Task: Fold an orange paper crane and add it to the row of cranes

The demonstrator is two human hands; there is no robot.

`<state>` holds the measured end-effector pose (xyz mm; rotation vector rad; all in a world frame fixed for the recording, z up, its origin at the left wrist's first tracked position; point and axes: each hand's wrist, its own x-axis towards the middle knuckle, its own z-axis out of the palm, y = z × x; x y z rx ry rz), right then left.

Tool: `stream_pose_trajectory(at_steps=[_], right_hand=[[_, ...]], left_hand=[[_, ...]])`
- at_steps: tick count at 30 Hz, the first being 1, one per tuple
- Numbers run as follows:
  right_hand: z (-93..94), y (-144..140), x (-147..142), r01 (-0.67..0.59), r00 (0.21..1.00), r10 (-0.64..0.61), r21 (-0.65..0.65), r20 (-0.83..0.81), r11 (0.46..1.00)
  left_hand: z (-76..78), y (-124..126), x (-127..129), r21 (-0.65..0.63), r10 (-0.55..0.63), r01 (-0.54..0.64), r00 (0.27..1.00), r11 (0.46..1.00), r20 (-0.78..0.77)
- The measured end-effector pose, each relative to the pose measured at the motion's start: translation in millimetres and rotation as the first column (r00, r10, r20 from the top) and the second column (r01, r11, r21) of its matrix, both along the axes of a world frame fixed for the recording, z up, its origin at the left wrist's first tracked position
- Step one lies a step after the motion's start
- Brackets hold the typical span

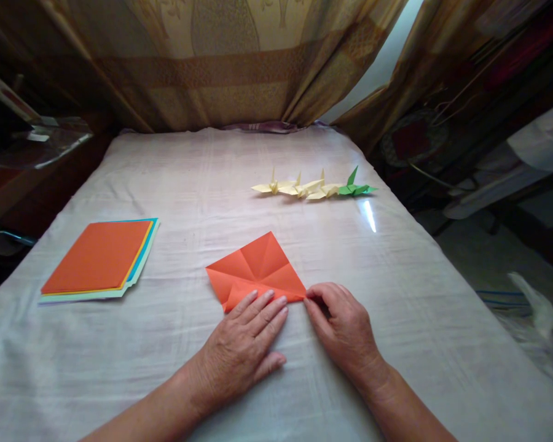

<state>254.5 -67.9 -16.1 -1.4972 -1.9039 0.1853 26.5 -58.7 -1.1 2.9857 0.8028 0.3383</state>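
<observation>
An orange paper sheet [257, 269], creased and partly folded, lies on the white cloth-covered table [203, 178] in front of me. My left hand [246, 341] lies flat with its fingers spread, the fingertips pressing on the folded near edge of the sheet. My right hand [338, 325] pinches the sheet's right corner between thumb and forefinger.
A stack of coloured paper squares [100, 258], orange on top, lies at the left. Three pale yellow paper cranes [299, 187] and a green paper crane [356, 186] stand in a row farther back. Curtains [221, 67] hang behind the table. Clutter lies beyond the right edge.
</observation>
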Motion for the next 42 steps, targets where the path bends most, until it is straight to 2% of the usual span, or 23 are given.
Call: stream_pose_trajectory(at_steps=[7,12,24,36,42], right_hand=[[2.4,0.8,3.2,-0.021,1.000,0.021,-0.011,-0.021,1.000],[4.4,-1.4,4.3,-0.050,0.998,0.050,-0.002,0.037,0.999],[5.4,-2.8,6.4,-0.067,0.994,0.063,0.034,0.090,0.997],[4.5,-3.2,7.0,-0.063,0.994,0.061,0.014,0.090,0.998],[4.6,-3.2,8.0,-0.072,0.993,0.070,0.023,0.099,0.997]], left_hand=[[0.4,2.3,0.6,-0.028,0.011,-0.010,1.000,1.000,0.013],[0.4,1.1,-0.1,-0.060,0.007,-0.006,1.000,0.998,0.012],[1.4,1.9,-0.3,-0.129,0.031,-0.032,0.999,0.991,-0.008],[3.5,4.0,0.6,-0.209,0.031,-0.037,0.999,0.977,-0.032],[5.3,4.9,0.6,-0.213,0.027,-0.035,0.999,0.976,-0.040]])
